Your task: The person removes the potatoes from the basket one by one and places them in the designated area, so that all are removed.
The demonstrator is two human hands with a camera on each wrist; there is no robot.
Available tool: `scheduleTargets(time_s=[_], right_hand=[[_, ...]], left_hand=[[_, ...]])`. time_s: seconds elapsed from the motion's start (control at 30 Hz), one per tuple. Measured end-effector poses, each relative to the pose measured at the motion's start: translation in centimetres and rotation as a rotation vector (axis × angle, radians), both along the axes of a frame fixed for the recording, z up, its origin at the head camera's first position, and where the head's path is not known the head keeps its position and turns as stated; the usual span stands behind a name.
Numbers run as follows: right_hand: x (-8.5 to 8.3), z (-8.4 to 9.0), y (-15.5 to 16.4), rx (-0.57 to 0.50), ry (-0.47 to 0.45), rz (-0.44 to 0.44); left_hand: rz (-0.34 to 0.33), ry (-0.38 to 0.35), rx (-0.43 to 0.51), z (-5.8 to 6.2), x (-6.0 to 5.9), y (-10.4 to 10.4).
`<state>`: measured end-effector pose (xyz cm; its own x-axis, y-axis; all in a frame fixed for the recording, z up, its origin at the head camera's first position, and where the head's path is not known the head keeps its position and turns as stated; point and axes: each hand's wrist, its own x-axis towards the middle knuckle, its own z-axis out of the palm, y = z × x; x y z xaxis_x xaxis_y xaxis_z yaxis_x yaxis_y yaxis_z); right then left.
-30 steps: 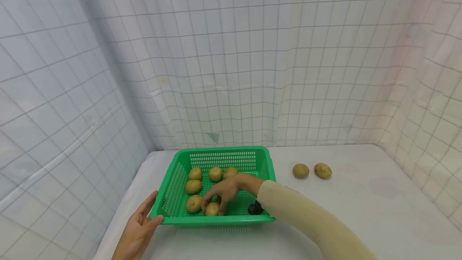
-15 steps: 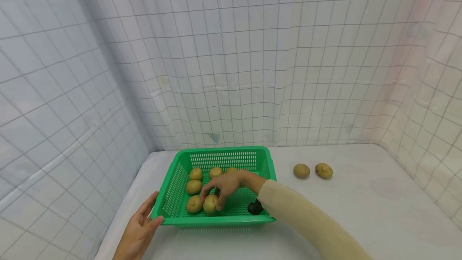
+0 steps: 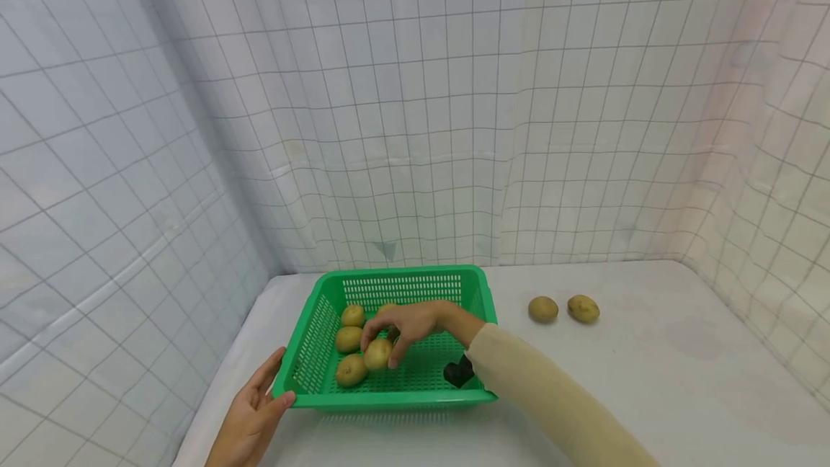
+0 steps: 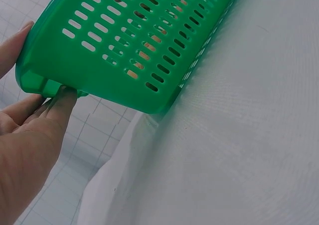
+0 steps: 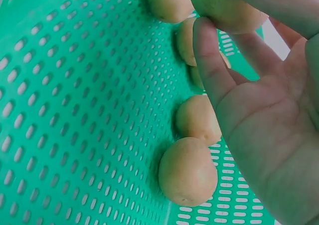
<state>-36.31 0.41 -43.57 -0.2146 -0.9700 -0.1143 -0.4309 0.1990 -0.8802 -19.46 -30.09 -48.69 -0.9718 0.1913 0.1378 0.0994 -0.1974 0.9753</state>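
Observation:
In the head view, a green plastic basket (image 3: pixel 389 401) stands on the white-covered table. My left hand (image 3: pixel 249 413) holds its near left corner, thumb on top of the rim; the left wrist view shows fingers (image 4: pixel 62 103) tucked under the rim. Inside the basket, my right hand (image 3: pixel 413 324) grips a potato (image 3: pixel 379 356) between thumb and fingers, raised over the basket floor. Several other potatoes lie in the basket, including one at the front left (image 3: pixel 351 371) and one behind it (image 3: pixel 349 339). The right forearm and hand cover part of the basket's right side.
Two potatoes lie on the table right of the basket, a rounder potato (image 3: pixel 542 309) and a longer potato (image 3: pixel 583 308). A small black object (image 3: pixel 459 372) shows beside the right sleeve (image 3: pixel 519 366). Gridded white sheets (image 3: pixel 402 128) enclose the table at the back and sides.
My right hand has lifted its potato from the basket floor, moving slightly up and away from the front rim. The left hand keeps its hold on the corner.

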Motion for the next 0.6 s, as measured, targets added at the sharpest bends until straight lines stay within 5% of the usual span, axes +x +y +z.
scheduleTargets(time_s=[0.6], right_hand=[[-0.6,2.2,1.3,-0.171,-0.042,-0.087]], left_hand=[[0.044,-0.025,-0.02,0.4,0.4,0.3]])
